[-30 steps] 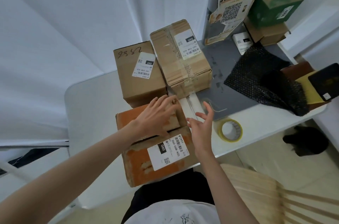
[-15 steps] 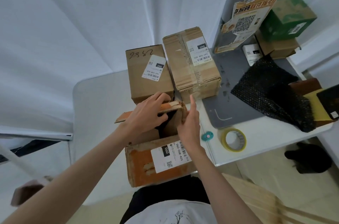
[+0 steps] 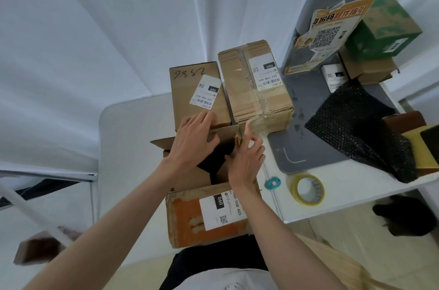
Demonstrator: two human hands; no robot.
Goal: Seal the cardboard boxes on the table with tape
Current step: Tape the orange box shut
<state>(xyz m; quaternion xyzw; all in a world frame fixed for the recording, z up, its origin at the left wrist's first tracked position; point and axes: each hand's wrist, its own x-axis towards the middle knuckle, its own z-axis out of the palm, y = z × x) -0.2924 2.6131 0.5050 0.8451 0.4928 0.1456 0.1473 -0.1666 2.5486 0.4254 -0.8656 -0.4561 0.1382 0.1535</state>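
An orange cardboard box [image 3: 187, 216] with a white label stands at the table's near edge, its top flaps raised and a dark inside showing. My left hand [image 3: 192, 142] holds the far flap, fingers over its outer side and thumb on the inner side. My right hand [image 3: 244, 161] grips the right flap, index finger pointing up along it. A yellow tape roll [image 3: 308, 189] lies flat on the table to the right, apart from both hands. Behind stand a plain brown box [image 3: 190, 90] with handwritten digits and a taller box [image 3: 249, 97] with clear tape along its top.
A small blue cutter [image 3: 272, 182] lies between the orange box and the tape roll. A grey mat [image 3: 306, 147], black bubble wrap [image 3: 351, 128] and a green box [image 3: 382, 30] fill the right side. The white table [image 3: 128, 135] extends left. A wooden chair [image 3: 332, 258] is near right.
My hands went from lying on the closed top to lifting the flaps, and the box now stands open. The camera view shifted; the blue cutter came into sight.
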